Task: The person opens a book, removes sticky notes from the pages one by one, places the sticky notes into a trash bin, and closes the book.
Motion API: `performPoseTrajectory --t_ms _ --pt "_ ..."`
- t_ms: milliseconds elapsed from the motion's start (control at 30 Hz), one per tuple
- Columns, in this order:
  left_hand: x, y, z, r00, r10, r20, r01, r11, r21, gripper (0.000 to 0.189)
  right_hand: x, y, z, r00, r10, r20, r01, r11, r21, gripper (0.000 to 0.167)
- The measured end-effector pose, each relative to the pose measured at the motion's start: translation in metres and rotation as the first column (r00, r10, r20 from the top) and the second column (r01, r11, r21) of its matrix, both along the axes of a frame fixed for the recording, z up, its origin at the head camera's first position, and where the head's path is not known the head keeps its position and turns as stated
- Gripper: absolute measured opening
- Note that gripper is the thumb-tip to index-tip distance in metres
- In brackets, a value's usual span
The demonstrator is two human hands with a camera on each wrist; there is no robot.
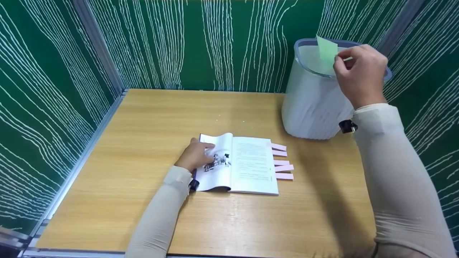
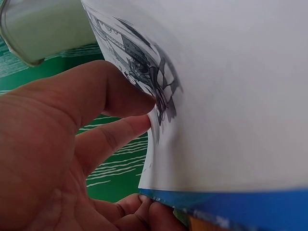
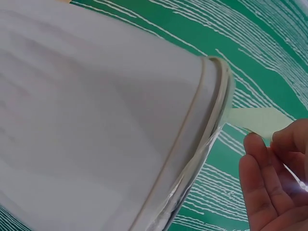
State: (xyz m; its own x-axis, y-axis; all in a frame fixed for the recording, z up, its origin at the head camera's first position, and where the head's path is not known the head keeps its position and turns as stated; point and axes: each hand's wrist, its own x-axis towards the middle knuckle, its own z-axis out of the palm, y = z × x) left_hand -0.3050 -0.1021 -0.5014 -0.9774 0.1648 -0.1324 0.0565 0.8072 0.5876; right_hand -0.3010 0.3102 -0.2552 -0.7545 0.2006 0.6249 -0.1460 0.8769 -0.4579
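Observation:
Over the mouth of a pale trash bin, my right hand pinches a green sticky note between thumb and index finger. The right wrist view shows the note beside the bin's rim. An open book lies on the table, a black drawing on its left page. My left hand grips the book's left edge, thumb on top of the page. Close up in the left wrist view, that hand has fingers behind the curved page and by the blue cover.
Several pink paper tabs stick out from the book's right edge. The wooden table is bounded by green walls with white wavy lines. Small white specks lie behind the book. The bin stands at the back right.

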Motion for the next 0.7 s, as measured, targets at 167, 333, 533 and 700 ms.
performPoseTrajectory --t_ms 167,333,533,700 --pt "-0.002 0.0 -0.001 1.0 0.008 0.002 -0.008 1.0 0.014 0.061 -0.002 0.002 0.0 1.0 -0.013 0.014 0.013 1.0 0.001 0.04" --pt "-0.001 0.001 -0.002 1.0 0.023 0.015 -0.023 1.0 0.01 0.06 -0.003 0.004 0.0 0.998 -0.027 0.052 0.027 1.0 -0.004 0.04" --pt "0.0 0.002 -0.002 1.0 0.016 0.008 -0.016 1.0 -0.008 0.06 -0.007 0.013 -0.004 0.995 -0.039 0.091 0.04 0.999 -0.017 0.044" --pt "0.0 0.002 -0.002 1.0 0.025 0.013 -0.025 1.0 -0.005 0.06 -0.01 0.021 -0.007 0.994 -0.049 0.102 0.051 0.999 -0.019 0.047"
